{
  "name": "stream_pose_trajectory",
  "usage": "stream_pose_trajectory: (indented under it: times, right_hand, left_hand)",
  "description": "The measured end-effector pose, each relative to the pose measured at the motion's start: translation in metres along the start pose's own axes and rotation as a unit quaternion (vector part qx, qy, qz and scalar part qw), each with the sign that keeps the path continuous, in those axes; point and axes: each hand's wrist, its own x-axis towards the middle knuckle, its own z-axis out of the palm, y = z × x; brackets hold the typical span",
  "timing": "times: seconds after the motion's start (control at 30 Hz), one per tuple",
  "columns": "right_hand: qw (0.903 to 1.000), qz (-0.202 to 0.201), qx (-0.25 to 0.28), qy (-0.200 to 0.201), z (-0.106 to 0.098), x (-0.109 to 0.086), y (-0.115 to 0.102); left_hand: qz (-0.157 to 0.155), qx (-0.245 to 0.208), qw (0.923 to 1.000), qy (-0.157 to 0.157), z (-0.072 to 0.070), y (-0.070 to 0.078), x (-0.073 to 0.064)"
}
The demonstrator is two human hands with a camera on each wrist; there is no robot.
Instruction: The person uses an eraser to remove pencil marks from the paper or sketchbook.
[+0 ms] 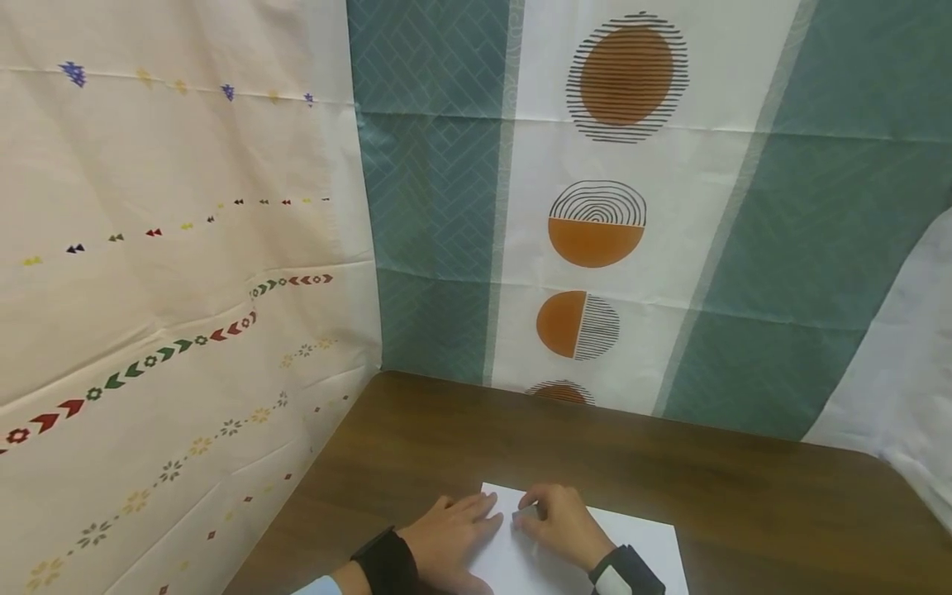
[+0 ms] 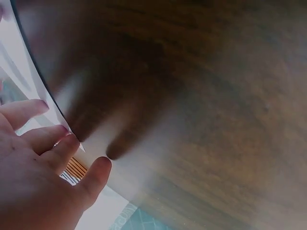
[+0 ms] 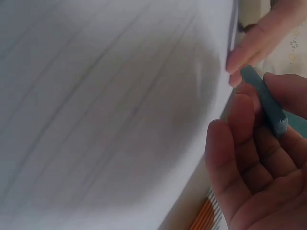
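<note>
A sheet of white paper point(image 1: 643, 545) lies on the wooden table, with several faint grey pencil lines point(image 3: 136, 108) across it in the right wrist view. My right hand point(image 1: 564, 525) pinches a small grey-green block, seemingly an eraser point(image 3: 266, 101), between thumb and fingers over the paper's upper left part. One end of the block looks whitish and worn. Flat and with fingers spread, my left hand point(image 1: 449, 541) rests on the paper's left edge. The left wrist view shows its fingertips point(image 2: 98, 167) by that edge. From the head, the right fingers partly hide the block.
The brown wooden table point(image 1: 416, 430) extends behind the paper and to its right. A pale patterned cloth point(image 1: 186, 330) hangs along the left side, and a green and white curtain point(image 1: 439, 248) with orange circles hangs at the back. Both wrists wear dark bands point(image 1: 387, 562).
</note>
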Motion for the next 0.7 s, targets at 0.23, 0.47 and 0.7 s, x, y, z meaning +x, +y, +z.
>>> stream_pose_trajectory:
  times: [0.23,0.47,0.7]
  right_hand:
    - [0.9996,-0.015,-0.024,0.006,0.014,0.007,0.006]
    - [0.9992,0.000,-0.040,-0.011,0.016,0.013,0.004]
    - [0.9976,0.005,-0.060,-0.033,0.017,0.019,0.000]
  left_hand:
    - [0.007,0.022,0.9997,0.011,-0.003,0.001,-0.002]
    - [0.012,0.027,0.9995,0.014,-0.002,0.001,-0.002]
    - [0.000,0.011,0.9999,0.000,-0.003,0.000,0.000]
